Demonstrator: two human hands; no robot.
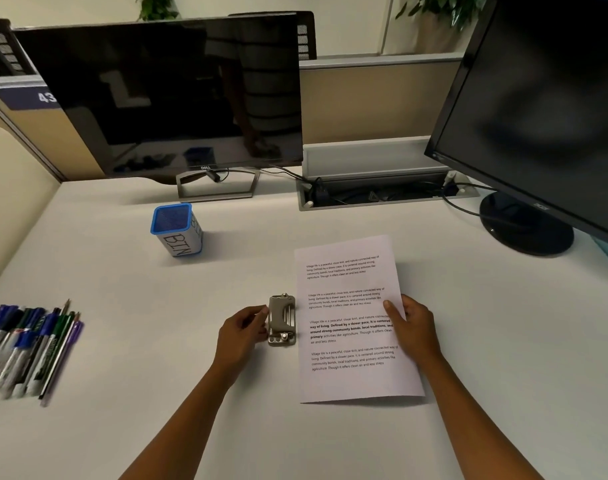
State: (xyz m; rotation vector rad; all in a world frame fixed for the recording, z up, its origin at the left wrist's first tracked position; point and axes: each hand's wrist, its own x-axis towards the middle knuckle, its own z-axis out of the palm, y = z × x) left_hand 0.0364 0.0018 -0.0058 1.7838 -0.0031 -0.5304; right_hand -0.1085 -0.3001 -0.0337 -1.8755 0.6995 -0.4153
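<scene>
The small grey metal hole punch (282, 320) sits on the pale surface (191, 358) just in front of us, its right side meeting the left edge of the white printed sheet of paper (351, 379). Our left hand (242, 332) has its grip pinched on the punch's left side, fingers curled against it. Our right hand (416, 327) grips the sheet's right edge, thumb pressed on top of the paper. Back and to the left stands a blue mesh cup labelled BIN (178, 230), and at the far left lies a heap of markers and pencils (29, 348). Behind these stand a Dell monitor (164, 95) and a second dark monitor (544, 116), with an open cable tray (382, 195) between them.
</scene>
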